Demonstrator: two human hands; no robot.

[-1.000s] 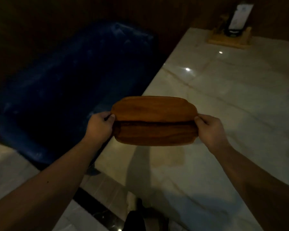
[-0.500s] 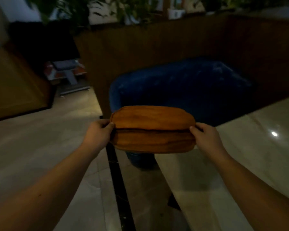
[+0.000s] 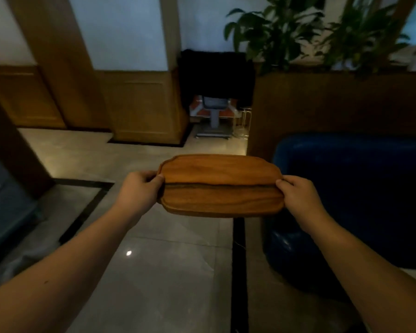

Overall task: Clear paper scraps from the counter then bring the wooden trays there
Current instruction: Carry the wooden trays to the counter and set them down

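Two brown wooden trays (image 3: 220,186) are stacked together and held level in front of me, above the tiled floor. My left hand (image 3: 139,188) grips their left end, thumb on top. At the right end my right hand (image 3: 298,195) holds them the same way. The counter and any paper scraps are out of view.
A blue armchair (image 3: 360,188) stands close on the right, in front of a dark wooden planter wall (image 3: 322,104) with green plants. Pale floor tiles (image 3: 166,272) with black inlay lines stretch ahead. Wood-panelled walls (image 3: 139,109) and a small cart (image 3: 214,116) stand at the back.
The view has swung left, away from the marble table, which has left the frame. The armchair has slid to the right edge. Both hands keep the same grip on the trays.
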